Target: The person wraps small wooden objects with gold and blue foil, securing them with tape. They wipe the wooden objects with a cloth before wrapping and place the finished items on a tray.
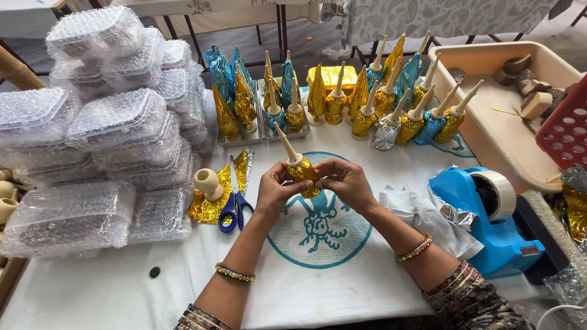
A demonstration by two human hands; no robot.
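Observation:
A cone-tipped wooden piece [298, 164] with a round body wrapped in gold foil is held over the white cloth, its bare pointed tip slanting up to the left. My left hand [274, 190] grips the foil-wrapped body from the left. My right hand [344, 181] presses the foil from the right. Both hands touch the same piece. Behind it stand several similar foil-wrapped pieces [391, 101] in gold, blue and silver.
Blue-handled scissors [234, 198] lie on a gold foil sheet [214, 201] beside a bare wooden knob [206, 182]. Bubble-wrapped boxes [104, 128] are stacked at left. A blue tape dispenser [489, 214] and beige tray [495, 116] sit at right.

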